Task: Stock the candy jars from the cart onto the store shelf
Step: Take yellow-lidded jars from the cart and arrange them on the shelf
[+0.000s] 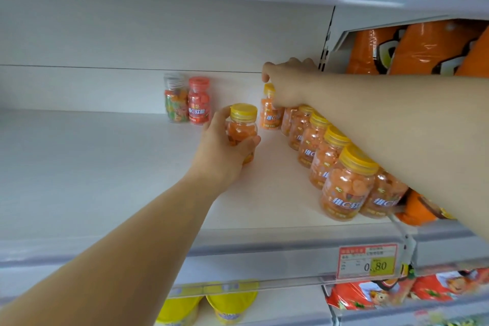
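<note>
1. Hands first: the left hand (225,145) reaches in from the near left, fingers and thumb curled round a yellow-lidded jar (242,127) full of orange candy, gripping it by the body
2. That jar stands roughly upright over the middle of the white shelf (105,167). Its base is hidden behind the palm, so I cannot tell whether it touches the board
3. Over on the right, the right hand (288,85) stretches across to the far end, fingers bent down over the top of the far jar (270,114), holding it by its yellow lid
4. The far jar sits upright near the back panel, just beside the far end of the row
5. Look at that row of jars (344,180): yellow lids, orange candy, lined up from the near right edge of the shelf back towards the far jar, partly hidden under the right forearm
6. Further left, against the back panel, a red-lidded jar (199,100) stands touching a clear-lidded jar (176,99) of mixed-colour candy, well apart from the row
7. On the shelf's front rail, near right, there's a red and yellow price tag (367,261)
8. Orange bags (423,47) fill the bay on the far right
9. Below, yellow packs (230,302) sit under the shelf, with red packets (397,291) to their right
</note>
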`<state>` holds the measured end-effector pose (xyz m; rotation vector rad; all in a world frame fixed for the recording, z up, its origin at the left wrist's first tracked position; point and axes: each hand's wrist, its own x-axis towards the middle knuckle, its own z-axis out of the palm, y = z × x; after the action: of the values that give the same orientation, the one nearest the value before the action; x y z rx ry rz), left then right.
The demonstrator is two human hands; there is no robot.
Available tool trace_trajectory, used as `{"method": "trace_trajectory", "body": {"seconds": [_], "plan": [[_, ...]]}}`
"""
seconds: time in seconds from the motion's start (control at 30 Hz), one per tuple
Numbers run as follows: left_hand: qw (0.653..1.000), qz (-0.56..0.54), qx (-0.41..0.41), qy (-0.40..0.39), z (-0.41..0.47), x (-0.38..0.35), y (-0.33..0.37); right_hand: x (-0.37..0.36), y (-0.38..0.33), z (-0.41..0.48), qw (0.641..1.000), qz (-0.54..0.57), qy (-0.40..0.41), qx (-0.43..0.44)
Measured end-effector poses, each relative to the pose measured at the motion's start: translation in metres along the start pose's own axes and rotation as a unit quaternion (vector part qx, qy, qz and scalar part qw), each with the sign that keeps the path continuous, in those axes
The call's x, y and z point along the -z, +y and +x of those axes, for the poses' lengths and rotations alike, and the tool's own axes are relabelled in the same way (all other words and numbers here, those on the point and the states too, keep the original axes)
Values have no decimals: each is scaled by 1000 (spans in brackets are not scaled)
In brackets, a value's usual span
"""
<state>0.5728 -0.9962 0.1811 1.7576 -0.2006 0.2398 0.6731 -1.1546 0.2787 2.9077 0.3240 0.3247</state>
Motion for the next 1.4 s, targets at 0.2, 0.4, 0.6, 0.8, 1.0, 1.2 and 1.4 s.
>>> {"method": "trace_trajectory", "body": {"seconds": [0.2,0.4,0.6,0.8,1.0,1.2,1.4], "plan": [[1000,1,-1,-3,3,2,-8,-9,-4,13,997,-67,49,6],[1000,-13,9,-5,2,1,-6,-8,-3,11,994,-90,60,9],[999,-22,31,9,1,2,-1,37,-24,-31,957,278,-55,61],[999,16,34,17,1,2,-1,34,-34,-51,946,272,-122,127],[997,67,33,4,0,1,-1,22,-16,-32,977,199,-46,65],[994,104,28,0,-2,3,0,15,-6,-22,985,170,-27,26],[991,127,30,-7,-1,3,1,15,-5,-16,990,139,-18,29]]}}
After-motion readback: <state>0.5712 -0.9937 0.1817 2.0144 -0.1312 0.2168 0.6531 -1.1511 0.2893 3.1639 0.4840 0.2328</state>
